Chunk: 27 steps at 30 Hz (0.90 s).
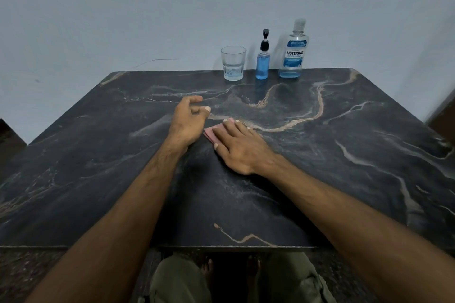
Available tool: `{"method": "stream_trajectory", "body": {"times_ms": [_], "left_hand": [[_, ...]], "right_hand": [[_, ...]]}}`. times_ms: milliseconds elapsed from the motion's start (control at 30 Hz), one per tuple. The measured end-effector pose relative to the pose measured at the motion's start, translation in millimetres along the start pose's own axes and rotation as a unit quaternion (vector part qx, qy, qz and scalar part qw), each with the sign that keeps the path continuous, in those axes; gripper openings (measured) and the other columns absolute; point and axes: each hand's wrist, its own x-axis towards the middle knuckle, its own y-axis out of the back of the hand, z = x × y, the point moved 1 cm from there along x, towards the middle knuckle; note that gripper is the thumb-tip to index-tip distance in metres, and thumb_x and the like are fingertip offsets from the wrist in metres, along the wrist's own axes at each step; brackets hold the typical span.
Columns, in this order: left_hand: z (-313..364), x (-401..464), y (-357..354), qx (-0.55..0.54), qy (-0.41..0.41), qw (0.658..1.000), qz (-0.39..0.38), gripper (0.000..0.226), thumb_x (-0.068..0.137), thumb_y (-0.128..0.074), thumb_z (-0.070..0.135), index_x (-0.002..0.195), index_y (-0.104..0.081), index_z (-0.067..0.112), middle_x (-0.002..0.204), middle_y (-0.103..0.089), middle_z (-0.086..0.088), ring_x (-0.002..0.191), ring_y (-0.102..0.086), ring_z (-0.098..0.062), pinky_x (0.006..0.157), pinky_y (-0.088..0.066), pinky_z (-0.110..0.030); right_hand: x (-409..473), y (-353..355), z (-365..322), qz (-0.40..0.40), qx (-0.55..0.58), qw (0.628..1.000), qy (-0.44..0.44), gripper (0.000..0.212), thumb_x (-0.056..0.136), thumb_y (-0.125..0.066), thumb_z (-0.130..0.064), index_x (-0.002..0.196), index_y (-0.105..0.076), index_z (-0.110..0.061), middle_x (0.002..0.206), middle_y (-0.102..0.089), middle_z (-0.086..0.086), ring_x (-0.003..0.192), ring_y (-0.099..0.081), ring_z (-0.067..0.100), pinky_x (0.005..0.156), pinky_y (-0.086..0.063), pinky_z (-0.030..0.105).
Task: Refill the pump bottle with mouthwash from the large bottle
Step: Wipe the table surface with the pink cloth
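A small pump bottle [263, 61] with a black pump and blue liquid stands at the table's far edge. To its right stands the large Listerine bottle [293, 53], capped, with blue mouthwash low in it. My right hand [242, 146] lies flat, palm down, on a folded pink cloth [213, 133] in the middle of the table. My left hand [188, 119] hovers just left of the cloth, fingers loosely curled, holding nothing. Both hands are well short of the bottles.
A clear glass tumbler [233, 63] stands left of the pump bottle. The dark marble table [98, 167] backs onto a pale wall. My knees and bare feet show below the near edge.
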Motion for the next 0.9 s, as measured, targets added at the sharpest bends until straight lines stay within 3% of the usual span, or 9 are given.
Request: {"method": "stream_trajectory", "body": {"times_ms": [133,233,433,600,733,833,900], "left_hand": [[0,-3,-7,0.001,-0.009,1.000,-0.017,0.032,0.090,-0.063,0.021,0.121,-0.053,0.018,0.089,-0.063,0.006,0.091,-0.061,-0.014,0.079,-0.045,-0.026],[-3,-3,-7,0.009,-0.008,0.999,-0.031,0.035,0.090,-0.063,0.023,0.124,-0.052,0.017,0.093,-0.063,0.006,0.095,-0.061,-0.014,0.081,-0.044,-0.025],[0,-6,-19,0.007,-0.030,0.999,-0.039,0.034,0.092,-0.061,0.024,0.123,-0.052,0.018,0.093,-0.062,0.007,0.095,-0.060,-0.012,0.086,-0.045,-0.025],[8,-5,-34,0.000,-0.048,0.998,-0.038,0.034,0.091,-0.062,0.022,0.123,-0.052,0.016,0.089,-0.061,0.011,0.085,-0.059,-0.003,0.077,-0.045,-0.019],[17,-2,-46,-0.005,-0.047,0.998,-0.049,0.031,0.091,-0.062,0.021,0.120,-0.052,0.018,0.092,-0.062,0.010,0.091,-0.061,-0.010,0.078,-0.046,-0.020],[19,-1,-50,0.003,-0.049,0.997,-0.067,0.032,0.091,-0.062,0.024,0.121,-0.051,0.020,0.096,-0.062,0.010,0.097,-0.062,-0.012,0.083,-0.047,-0.024],[19,0,-51,0.010,-0.048,0.996,-0.076,0.033,0.091,-0.061,0.025,0.122,-0.051,0.020,0.097,-0.062,0.010,0.099,-0.062,-0.012,0.085,-0.048,-0.026]], "right_hand": [[-27,1,22,-0.003,-0.006,1.000,-0.007,0.056,0.099,-0.020,-0.045,0.150,-0.019,-0.023,0.162,-0.011,0.005,0.149,-0.006,0.024,0.118,-0.007,0.041],[-39,7,56,0.004,-0.028,0.998,-0.060,0.058,0.099,-0.016,-0.049,0.151,-0.018,-0.023,0.161,-0.013,0.006,0.149,-0.007,0.026,0.118,-0.007,0.044],[-17,23,106,0.037,-0.032,0.980,-0.191,0.052,0.099,-0.022,-0.044,0.141,-0.033,-0.016,0.150,-0.031,0.013,0.140,-0.025,0.031,0.116,-0.021,0.047],[-7,10,57,0.018,-0.010,0.995,-0.102,0.051,0.100,-0.020,-0.044,0.142,-0.031,-0.016,0.153,-0.026,0.014,0.143,-0.020,0.030,0.117,-0.019,0.047],[-41,8,44,0.028,0.001,0.999,-0.041,0.051,0.098,-0.021,-0.041,0.144,-0.028,-0.019,0.156,-0.022,0.010,0.147,-0.012,0.027,0.119,-0.015,0.043],[-70,16,76,0.032,-0.018,0.998,-0.054,0.052,0.098,-0.023,-0.042,0.144,-0.031,-0.018,0.153,-0.028,0.009,0.143,-0.021,0.027,0.117,-0.020,0.042],[-81,26,115,0.054,-0.047,0.991,-0.117,0.051,0.098,-0.023,-0.043,0.139,-0.035,-0.018,0.144,-0.037,0.010,0.133,-0.032,0.027,0.111,-0.027,0.045]]}}
